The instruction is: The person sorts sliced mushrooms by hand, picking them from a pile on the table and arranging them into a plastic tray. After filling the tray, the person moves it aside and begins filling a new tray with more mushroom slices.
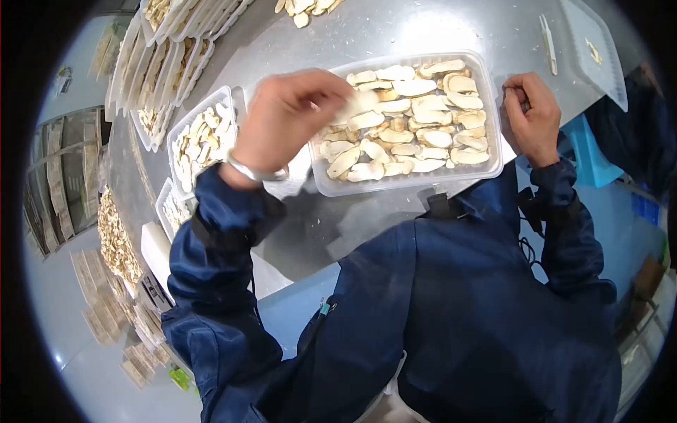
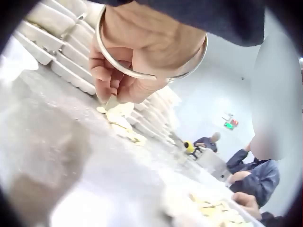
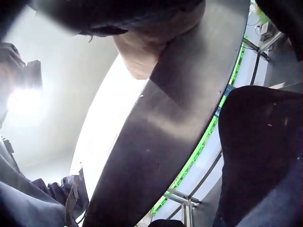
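A clear plastic tray [image 1: 493, 166] packed with pale dried mushroom slices [image 1: 416, 123] stands on the steel table in front of me. My left hand [image 1: 293, 106], with a metal bracelet [image 1: 255, 173] on the wrist, hovers over the tray's left end and pinches one slice [image 1: 356, 106] in its fingertips. The left wrist view shows that slice [image 2: 112, 101] held just above others [image 2: 122, 120]. My right hand [image 1: 530, 116] lies curled against the tray's right wall. Whether it holds the rim or anything else is hidden; the right wrist view shows only the palm's heel [image 3: 142, 56].
Smaller trays of slices [image 1: 203, 137] stand left of the left hand, with stacked trays [image 1: 159, 60] behind them. Loose slices [image 1: 307, 10] lie at the far edge, and a clear lid [image 1: 596, 53] at the back right. Other people [image 2: 251, 175] work farther along.
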